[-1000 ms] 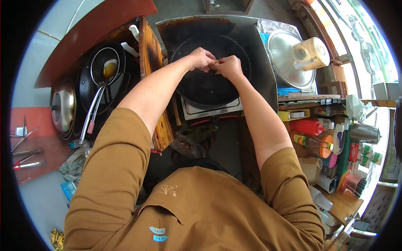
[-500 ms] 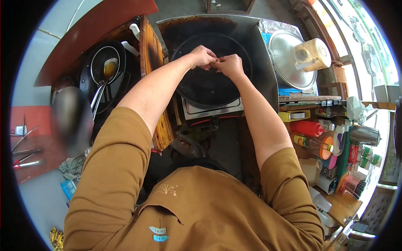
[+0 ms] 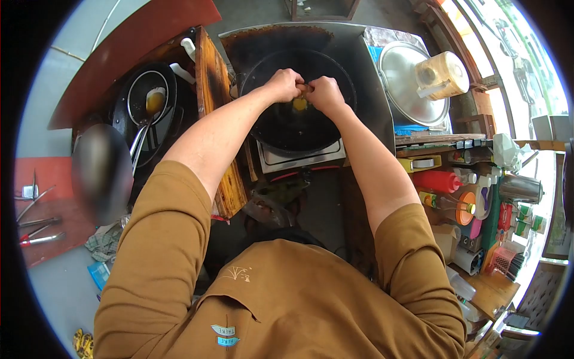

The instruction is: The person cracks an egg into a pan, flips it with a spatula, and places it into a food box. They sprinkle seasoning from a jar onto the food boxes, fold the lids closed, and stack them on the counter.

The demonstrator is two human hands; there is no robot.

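Over a large black wok (image 3: 293, 134), my left hand (image 3: 284, 85) and my right hand (image 3: 326, 94) meet with fingertips close together. Both are closed on an egg, its brownish shell (image 3: 307, 88) showing only as a small part between the fingers. Just below the fingertips a yellow egg yolk (image 3: 299, 105) shows against the dark wok. The wok rests on a silver gas stove (image 3: 278, 158), within a metal splash guard (image 3: 375, 90).
At left, a ladle (image 3: 155, 103) with brown liquid lies in a strainer over a black pan. A scorched wooden board (image 3: 218, 119) stands beside the wok. To the right are a round metal lid (image 3: 402, 90), a plastic tub (image 3: 445, 75) and a red bottle (image 3: 436, 181).
The egg has been opened between my hands, and yellow yolk now shows below them over the wok. My hands have shifted only slightly.
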